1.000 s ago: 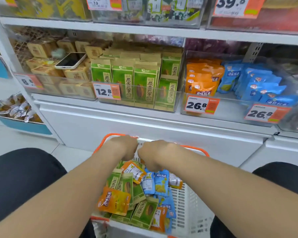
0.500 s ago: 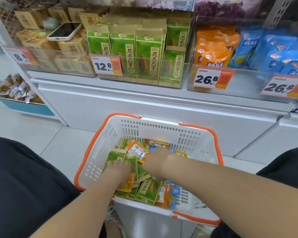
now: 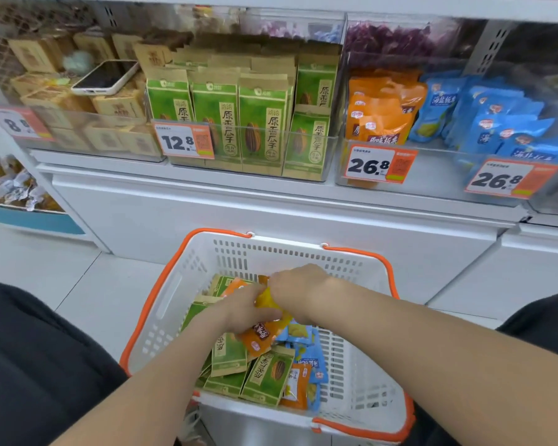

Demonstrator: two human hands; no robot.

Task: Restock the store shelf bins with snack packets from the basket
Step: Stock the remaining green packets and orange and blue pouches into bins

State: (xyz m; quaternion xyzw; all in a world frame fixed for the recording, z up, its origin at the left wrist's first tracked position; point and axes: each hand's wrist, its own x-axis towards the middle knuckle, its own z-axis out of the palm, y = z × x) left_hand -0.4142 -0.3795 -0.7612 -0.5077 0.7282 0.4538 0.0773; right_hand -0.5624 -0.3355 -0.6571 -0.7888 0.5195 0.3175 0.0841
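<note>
A white basket with an orange rim [image 3: 157,297] stands on the floor below the shelf. It holds green packets [image 3: 268,375], orange packets [image 3: 258,338] and blue packets [image 3: 306,347] in a loose heap. Both hands are inside it. My left hand [image 3: 239,312] grips a yellow-orange packet [image 3: 265,300] at the heap's top. My right hand [image 3: 298,289] is curled on the same packet from the other side, its fingertips hidden. On the shelf, clear bins hold green packets [image 3: 261,123], orange packets [image 3: 380,114] and blue packets [image 3: 503,123].
A phone [image 3: 105,77] lies on brown boxes [image 3: 116,106] in the left bin. Price tags [image 3: 379,164] hang on the bin fronts. A white cabinet front [image 3: 271,217] rises behind the basket. My dark-clothed knees flank the basket. A blue tray of wrapped snacks [image 3: 10,188] sits at the far left.
Both hands went from the basket's handles down into the heap of packets. They then closed together on a yellow-orange packet near the top. The view tilted down towards the basket.
</note>
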